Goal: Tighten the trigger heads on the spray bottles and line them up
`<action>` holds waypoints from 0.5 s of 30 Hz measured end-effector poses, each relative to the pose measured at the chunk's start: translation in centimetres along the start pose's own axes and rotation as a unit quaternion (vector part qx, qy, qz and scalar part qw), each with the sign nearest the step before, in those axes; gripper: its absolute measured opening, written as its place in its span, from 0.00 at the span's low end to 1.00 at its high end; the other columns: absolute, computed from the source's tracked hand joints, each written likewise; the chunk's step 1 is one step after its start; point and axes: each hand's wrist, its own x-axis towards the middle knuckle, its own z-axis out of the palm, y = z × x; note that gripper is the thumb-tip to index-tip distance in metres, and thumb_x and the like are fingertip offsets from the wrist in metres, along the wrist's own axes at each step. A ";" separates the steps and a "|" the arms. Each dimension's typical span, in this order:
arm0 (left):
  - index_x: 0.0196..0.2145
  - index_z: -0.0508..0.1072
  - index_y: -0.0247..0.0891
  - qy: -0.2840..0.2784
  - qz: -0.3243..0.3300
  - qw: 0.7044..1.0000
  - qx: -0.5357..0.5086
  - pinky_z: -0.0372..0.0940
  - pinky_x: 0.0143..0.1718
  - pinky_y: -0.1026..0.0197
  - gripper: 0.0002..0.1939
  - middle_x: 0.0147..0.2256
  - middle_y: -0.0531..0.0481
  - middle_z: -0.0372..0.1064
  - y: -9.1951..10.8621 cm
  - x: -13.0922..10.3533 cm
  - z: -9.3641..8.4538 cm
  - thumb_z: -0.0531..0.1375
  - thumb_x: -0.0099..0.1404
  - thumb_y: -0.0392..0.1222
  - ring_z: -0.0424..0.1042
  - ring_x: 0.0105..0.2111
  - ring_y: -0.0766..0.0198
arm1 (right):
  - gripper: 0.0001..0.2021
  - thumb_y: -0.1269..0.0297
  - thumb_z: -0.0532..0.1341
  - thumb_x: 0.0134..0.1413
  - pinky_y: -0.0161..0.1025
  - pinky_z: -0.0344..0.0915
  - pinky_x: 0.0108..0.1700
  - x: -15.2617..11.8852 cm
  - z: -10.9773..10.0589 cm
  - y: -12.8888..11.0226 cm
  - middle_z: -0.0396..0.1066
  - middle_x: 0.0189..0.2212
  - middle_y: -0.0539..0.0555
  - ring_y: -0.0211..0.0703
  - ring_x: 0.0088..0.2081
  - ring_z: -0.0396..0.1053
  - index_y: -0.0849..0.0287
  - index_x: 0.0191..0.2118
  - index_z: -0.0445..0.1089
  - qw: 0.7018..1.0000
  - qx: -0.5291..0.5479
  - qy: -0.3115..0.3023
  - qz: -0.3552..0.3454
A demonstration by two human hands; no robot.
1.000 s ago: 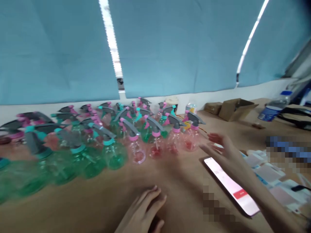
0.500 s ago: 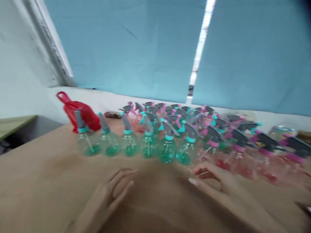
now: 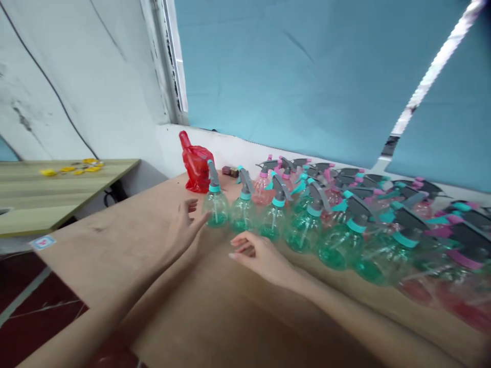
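Note:
A row of clear green spray bottles with grey trigger heads and turquoise collars stands on the wooden table (image 3: 126,240). My left hand (image 3: 187,222) is beside the leftmost green spray bottle (image 3: 216,207), its fingers apart and thumb close to the bottle; whether they touch I cannot tell. In front of the second green spray bottle (image 3: 242,212) is my right hand (image 3: 259,254), fingers loosely curled and apart, holding nothing. Further right, pink spray bottles (image 3: 464,286) continue the row, smeared by motion. More pink and green bottles crowd behind.
A red plastic bag (image 3: 197,166) stands at the table's back left, with small dark blocks (image 3: 230,171) near it against the wall. To the left is a second table (image 3: 23,189) with yellow pieces (image 3: 82,167). A sticker (image 3: 43,242) marks the near table's left corner.
The view has swung left, bringing in the second table and the table's left edge. Both hands have moved leftward along the row, toward the leftmost green bottles.

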 end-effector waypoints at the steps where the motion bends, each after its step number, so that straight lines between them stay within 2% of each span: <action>1: 0.48 0.61 0.39 -0.003 0.003 1.000 0.006 0.66 0.40 0.51 0.27 0.46 0.42 0.62 -0.2 0.3 0.3 0.60 0.56 0.57 0.65 0.48 0.49 | 0.12 0.63 0.62 0.50 0.39 0.67 0.42 0.4 0.3 0.0 0.72 0.42 0.53 0.38 0.39 0.70 0.58 0.41 0.66 1.000 0.002 -0.001 -0.004; 4: 0.50 0.60 0.40 -0.016 0.022 0.999 0.021 0.63 0.43 0.51 0.27 0.48 0.43 0.62 -0.1 1.0 1.0 0.60 0.57 0.56 0.64 0.49 0.50 | 0.11 0.63 0.62 0.50 0.40 0.67 0.42 1.0 0.6 0.1 0.72 0.41 0.54 0.39 0.39 0.71 0.58 0.41 0.66 1.000 0.005 -0.005 -0.012; 9: 0.50 0.60 0.39 -0.032 0.047 0.997 0.054 0.60 0.46 0.51 0.28 0.47 0.42 0.62 1.3 1.5 1.3 0.61 0.57 0.56 0.64 0.49 0.50 | 0.11 0.63 0.62 0.50 0.41 0.67 0.41 1.5 0.2 0.1 0.72 0.42 0.55 0.41 0.39 0.71 0.57 0.41 0.66 1.000 0.006 -0.015 -0.025; 15: 0.50 0.60 0.39 -0.033 0.048 0.994 0.090 0.60 0.46 0.50 0.30 0.47 0.41 0.61 2.0 1.7 1.7 0.62 0.56 0.56 0.63 0.49 0.47 | 0.11 0.63 0.62 0.50 0.41 0.67 0.42 2.0 0.3 -0.4 0.72 0.41 0.55 0.41 0.39 0.71 0.58 0.41 0.66 0.999 0.012 -0.015 -0.035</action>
